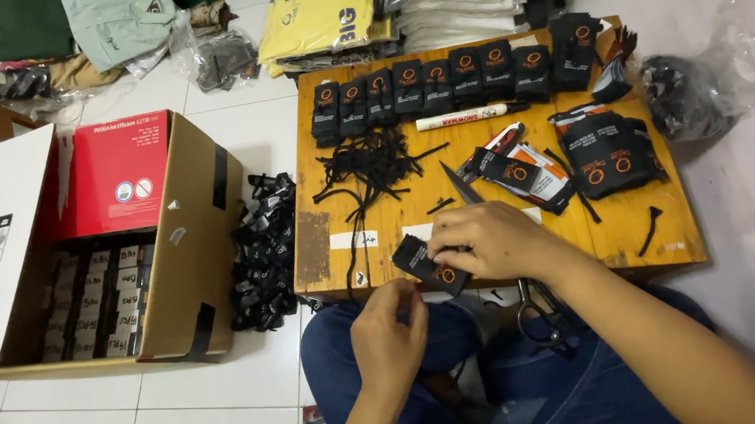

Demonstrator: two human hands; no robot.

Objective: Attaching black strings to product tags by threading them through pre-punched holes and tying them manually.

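My right hand (pixel 490 241) pinches a small black tag (pixel 424 264) with an orange ring mark, just over the front edge of a low wooden table (pixel 638 236). My left hand (pixel 387 329) sits below it over my lap, fingers closed on a thin black string (pixel 352 259) that runs up to the table. A heap of black strings (pixel 373 164) lies on the table's left half. Scissors (pixel 488 163) lie in the middle beside a stack of tags (pixel 528 175).
A row of black tag bundles (pixel 438 82) and a white marker (pixel 462 117) line the table's far edge. Another tag pile (pixel 611 157) sits at right. An open cardboard box (pixel 127 264) holding several packs stands at left, loose tags (pixel 264 251) beside it. Folded clothes lie behind.
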